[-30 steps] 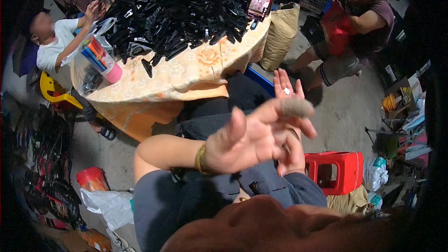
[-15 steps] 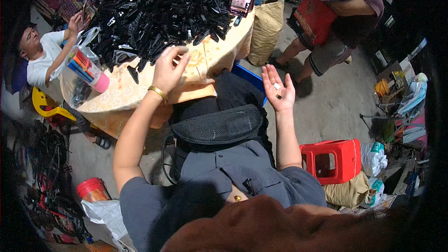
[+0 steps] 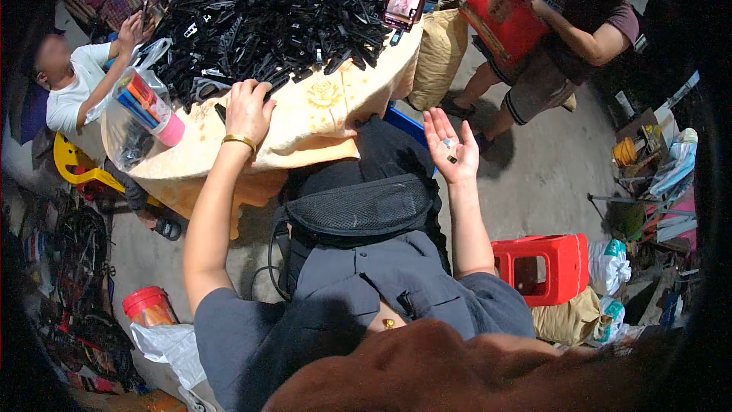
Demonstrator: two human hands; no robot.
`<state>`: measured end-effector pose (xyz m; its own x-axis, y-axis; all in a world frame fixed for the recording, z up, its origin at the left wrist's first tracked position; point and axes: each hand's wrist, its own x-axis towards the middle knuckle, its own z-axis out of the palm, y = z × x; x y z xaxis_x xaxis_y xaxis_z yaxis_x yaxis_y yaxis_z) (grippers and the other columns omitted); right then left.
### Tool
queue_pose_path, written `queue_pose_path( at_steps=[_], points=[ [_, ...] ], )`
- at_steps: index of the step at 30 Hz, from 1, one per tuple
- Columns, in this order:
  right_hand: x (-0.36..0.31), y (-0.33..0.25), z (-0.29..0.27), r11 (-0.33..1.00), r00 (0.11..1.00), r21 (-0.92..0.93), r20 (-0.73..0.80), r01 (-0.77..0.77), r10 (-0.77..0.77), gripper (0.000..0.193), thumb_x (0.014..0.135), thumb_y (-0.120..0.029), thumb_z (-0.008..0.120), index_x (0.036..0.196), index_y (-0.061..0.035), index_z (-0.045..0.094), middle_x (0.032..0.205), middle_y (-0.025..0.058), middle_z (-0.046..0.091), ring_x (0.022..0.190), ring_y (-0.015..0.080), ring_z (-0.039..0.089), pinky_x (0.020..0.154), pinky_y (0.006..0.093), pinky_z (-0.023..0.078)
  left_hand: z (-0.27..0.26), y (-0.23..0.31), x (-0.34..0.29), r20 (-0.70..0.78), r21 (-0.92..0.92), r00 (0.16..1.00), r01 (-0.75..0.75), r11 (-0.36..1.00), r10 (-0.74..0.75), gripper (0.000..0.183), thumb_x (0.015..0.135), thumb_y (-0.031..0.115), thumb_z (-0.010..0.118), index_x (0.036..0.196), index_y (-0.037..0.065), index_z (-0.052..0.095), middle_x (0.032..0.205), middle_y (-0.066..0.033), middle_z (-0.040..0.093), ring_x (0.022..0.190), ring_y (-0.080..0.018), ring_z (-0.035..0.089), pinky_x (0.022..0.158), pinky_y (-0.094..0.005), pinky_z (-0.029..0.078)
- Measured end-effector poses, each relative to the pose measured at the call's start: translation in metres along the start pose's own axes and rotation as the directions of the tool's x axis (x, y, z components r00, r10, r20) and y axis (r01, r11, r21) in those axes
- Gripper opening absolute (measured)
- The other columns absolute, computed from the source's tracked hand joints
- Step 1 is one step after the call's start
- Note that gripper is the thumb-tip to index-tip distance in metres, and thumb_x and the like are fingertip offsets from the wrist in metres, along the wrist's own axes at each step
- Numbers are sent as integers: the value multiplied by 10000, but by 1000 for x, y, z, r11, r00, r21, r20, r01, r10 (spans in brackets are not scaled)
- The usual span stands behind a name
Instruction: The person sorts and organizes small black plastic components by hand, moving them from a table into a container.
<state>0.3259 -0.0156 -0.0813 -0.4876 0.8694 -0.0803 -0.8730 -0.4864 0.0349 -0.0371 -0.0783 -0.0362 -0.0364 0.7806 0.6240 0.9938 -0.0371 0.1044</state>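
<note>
Over my remote link I see a broad, jumbled heap of slim, black, glossy, plastic-looking pieces (image 3: 282, 19) lying just beyond the left hand (image 3: 250, 114), on a cream, orange-flowered, cloth-covered bench (image 3: 305, 123). That hand is back-up with bent fingers at the heap's near edge, and from here I cannot tell whether they grip anything. Well apart to its right, I have the right hand (image 3: 455, 151) palm up and spread wide, a small pale piece (image 3: 447, 143) and a small black piece (image 3: 452, 159) lying loose on it.
</note>
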Motion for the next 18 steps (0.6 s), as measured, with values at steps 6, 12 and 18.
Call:
queue_pose_path(
  at_steps=[6,12,18],
  points=[
    [-2,-1,0,1000,1000,-5,-16,20,-20,529,902,-340,380,1193,101,392,1218,248,447,1175,374,388,991,456,333,10,-5,-2,-13,-5,999,-33,999,33,290,710,127,639,984,65,569,977,-123,534,943,-299,475,816,-377,409],
    [-3,-2,-2,1000,1000,26,1,3,-3,520,904,-334,379,1190,100,394,1210,250,454,1172,375,392,991,460,330,10,-2,-3,-26,-12,999,-28,1000,27,288,715,130,637,985,55,569,978,-131,531,949,-304,473,814,-385,412],
    [-5,-5,-3,999,1000,35,-3,-1,1,514,903,-330,386,1184,99,402,1201,252,462,1171,375,395,989,459,332,9,0,-3,-34,-59,999,-18,998,16,291,713,130,638,983,46,570,989,-138,524,954,-313,468,831,-390,405]
  ],
)
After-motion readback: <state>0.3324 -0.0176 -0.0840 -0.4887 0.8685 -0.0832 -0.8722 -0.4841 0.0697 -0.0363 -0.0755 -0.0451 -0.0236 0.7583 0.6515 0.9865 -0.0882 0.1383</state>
